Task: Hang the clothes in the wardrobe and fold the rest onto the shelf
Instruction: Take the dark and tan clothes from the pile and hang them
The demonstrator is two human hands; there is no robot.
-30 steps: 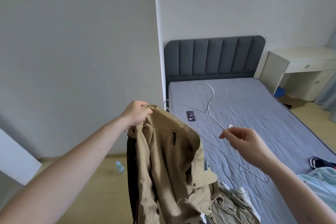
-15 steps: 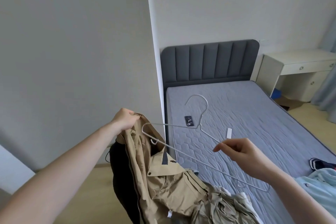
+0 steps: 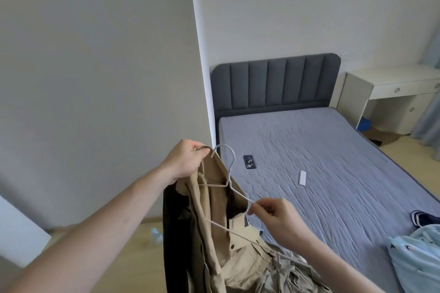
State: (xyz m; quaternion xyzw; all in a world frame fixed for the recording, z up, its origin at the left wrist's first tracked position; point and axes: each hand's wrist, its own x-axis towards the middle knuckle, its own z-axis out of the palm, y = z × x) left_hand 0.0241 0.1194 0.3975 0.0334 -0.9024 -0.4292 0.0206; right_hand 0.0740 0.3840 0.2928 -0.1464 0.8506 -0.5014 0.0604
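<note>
A tan jacket [image 3: 228,245] with a dark lining hangs in front of me at the bed's near left corner. My left hand [image 3: 184,160] grips its collar and holds it up. A thin white wire hanger [image 3: 229,175] sits partly inside the jacket's neck opening, its hook sticking up beside my left hand. My right hand [image 3: 273,215] pinches the hanger's right arm, just right of the collar. The hanger's left end is hidden under the fabric. A pale blue patterned garment [image 3: 419,257] lies on the bed at the lower right.
The grey-blue bed [image 3: 321,150] with a dark padded headboard [image 3: 273,83] fills the right. On it lie a dark phone [image 3: 249,162], a small white remote [image 3: 302,177] and a dark item [image 3: 423,217]. A white desk [image 3: 390,97] stands far right. A plastic bottle [image 3: 157,236] lies on the floor.
My right hand has carried the hanger left and down into the jacket's collar. My left hand has lifted the collar higher. The hanger's left end has slipped under the fabric.
</note>
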